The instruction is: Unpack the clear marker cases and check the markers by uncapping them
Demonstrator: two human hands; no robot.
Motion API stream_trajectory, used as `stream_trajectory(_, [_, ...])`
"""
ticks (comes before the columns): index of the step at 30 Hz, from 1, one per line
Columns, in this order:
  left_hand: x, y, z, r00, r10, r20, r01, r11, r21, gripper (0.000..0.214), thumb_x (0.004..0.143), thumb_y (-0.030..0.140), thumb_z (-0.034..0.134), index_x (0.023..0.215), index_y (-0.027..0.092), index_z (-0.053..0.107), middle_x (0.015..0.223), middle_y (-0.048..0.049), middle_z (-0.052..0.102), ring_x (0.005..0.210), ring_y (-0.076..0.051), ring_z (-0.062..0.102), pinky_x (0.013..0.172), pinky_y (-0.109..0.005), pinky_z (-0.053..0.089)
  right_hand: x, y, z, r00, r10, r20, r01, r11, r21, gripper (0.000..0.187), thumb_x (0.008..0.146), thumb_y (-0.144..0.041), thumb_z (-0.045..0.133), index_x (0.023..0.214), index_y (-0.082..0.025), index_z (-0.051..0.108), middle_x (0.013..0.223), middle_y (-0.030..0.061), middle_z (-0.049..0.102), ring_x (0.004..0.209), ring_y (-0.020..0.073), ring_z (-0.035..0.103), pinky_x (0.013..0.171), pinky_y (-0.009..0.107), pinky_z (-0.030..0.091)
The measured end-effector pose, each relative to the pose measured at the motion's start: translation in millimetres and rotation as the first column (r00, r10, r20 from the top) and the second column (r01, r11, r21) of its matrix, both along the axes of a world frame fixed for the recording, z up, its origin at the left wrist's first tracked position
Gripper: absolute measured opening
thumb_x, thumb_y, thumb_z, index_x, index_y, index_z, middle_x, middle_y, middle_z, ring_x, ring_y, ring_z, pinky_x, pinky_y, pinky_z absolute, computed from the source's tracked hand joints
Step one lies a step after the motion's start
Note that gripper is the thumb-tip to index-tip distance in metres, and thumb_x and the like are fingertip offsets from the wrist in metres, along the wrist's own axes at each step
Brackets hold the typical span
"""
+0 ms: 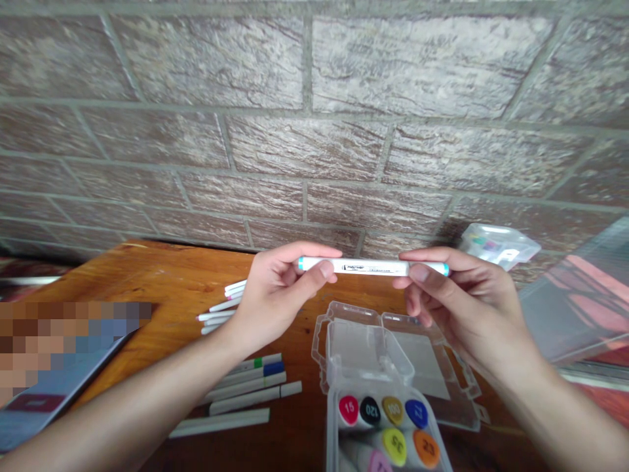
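Note:
A white marker (366, 267) with light blue ends is held level above the table, between both hands. My left hand (282, 288) pinches its left part between thumb and fingers. Near the other end, my right hand (452, 288) grips it the same way, the blue tip showing past the thumb. Small dark print runs along the barrel. Below the hands stands a clear plastic case (331, 419) with its lid (417, 354) folded back. Inside it, several markers show numbered coloured ends, such as a red one (348, 410) and an orange one (426, 448).
Loose white markers (255, 396) lie on the wooden table (147, 282), partly behind my left forearm. A second clear case (501, 246) is at the back right, beside a translucent panel (580, 295). A blurred-out screen device (63, 387) is at left. A brick wall (304, 131) rises behind.

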State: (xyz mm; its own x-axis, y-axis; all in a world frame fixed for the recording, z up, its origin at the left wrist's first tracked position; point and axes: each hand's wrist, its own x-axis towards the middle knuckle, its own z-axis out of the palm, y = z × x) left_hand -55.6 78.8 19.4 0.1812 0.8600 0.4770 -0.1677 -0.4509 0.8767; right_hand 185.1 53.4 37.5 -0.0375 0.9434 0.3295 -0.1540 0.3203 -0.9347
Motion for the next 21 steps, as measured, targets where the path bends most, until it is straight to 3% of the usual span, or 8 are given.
stream_trajectory(8, [2.0, -0.5, 2.4, 0.999, 0.034, -0.007, -0.034, 0.999, 0.001, 0.021, 0.086, 0.036, 0.086, 0.1, 0.02, 0.084, 0.074, -0.0022, 0.076, 0.052, -0.008, 0.051, 0.048, -0.022, 0.036, -1.1, -0.7, 2.8, 0.999, -0.029, 0.032, 0.029, 1.0, -0.002, 0.018, 0.08, -0.033, 0.093, 0.095, -0.025, 0.086, 0.07, 0.0029, 0.079, 0.045, 0.0111, 0.063, 0.037, 0.019, 0.047])
stream_trajectory(15, [-0.3, 2.2, -4.5, 0.991, -0.092, 0.092, 0.1, 0.992, -0.08, 0.023, 0.092, 0.036, 0.08, 0.111, 0.022, 0.082, 0.079, -0.0038, 0.076, 0.051, -0.007, 0.044, 0.048, -0.023, 0.031, 2.0, 0.2, 4.1, 1.0, 0.027, -0.011, -0.027, 0.999, -0.019, 0.015, 0.084, -0.03, 0.09, 0.098, -0.025, 0.086, 0.076, 0.0042, 0.082, 0.047, 0.011, 0.067, 0.038, 0.017, 0.049])
stream_trajectory(21, [1.0, 1.2, -0.4, 0.999, -0.024, 0.033, 0.025, 0.999, -0.037, 0.021, 0.089, 0.035, 0.083, 0.104, 0.02, 0.082, 0.075, -0.0028, 0.076, 0.051, -0.008, 0.048, 0.047, -0.023, 0.034, 0.8, 0.2, 3.1, 1.0, 0.011, 0.007, -0.011, 1.0, 0.0, 0.015, 0.082, -0.03, 0.092, 0.095, -0.025, 0.086, 0.074, 0.0031, 0.081, 0.045, 0.0095, 0.065, 0.039, 0.015, 0.049])
